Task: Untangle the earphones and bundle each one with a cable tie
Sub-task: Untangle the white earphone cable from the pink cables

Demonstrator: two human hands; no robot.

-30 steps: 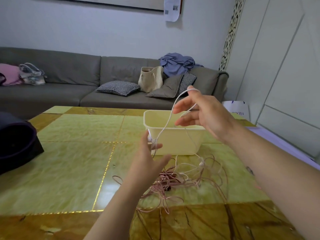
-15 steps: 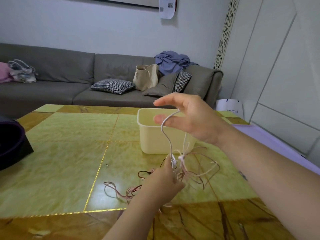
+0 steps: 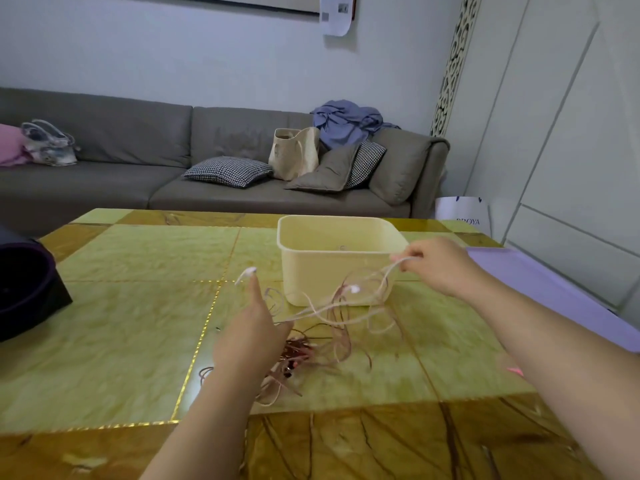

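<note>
Head view: my left hand (image 3: 247,341) and right hand (image 3: 438,266) are working over the tangled earphones (image 3: 299,351) on the green-and-gold table (image 3: 121,323).

(a) My right hand is hovering just right of the cream bin (image 3: 329,268), with its fingers curled and its fingertips pinching a pale earphone cable (image 3: 398,261). That cable is hanging in loose loops in front of the bin's near wall and is carrying a small white earbud (image 3: 354,289) partway down.

(b) My left hand is raised nearer the middle of the table, seen from the back. Its index finger (image 3: 254,296) is pointing straight up and away from me, and a blurred white end piece (image 3: 246,272) is sitting at its tip. The thumb is sticking out to the right, where pale strands are passing close by. The remaining fingers are hidden, so I cannot tell whether this hand is gripping anything.

(c) The bulk of the earphones, a knot of pinkish and dark red wires, is lying on the table between my forearms, near the bin.

(d) A black object (image 3: 24,289) is resting at the left edge, a purple mat (image 3: 540,282) at the right, and a grey sofa (image 3: 104,188) is standing beyond the far edge.
</note>
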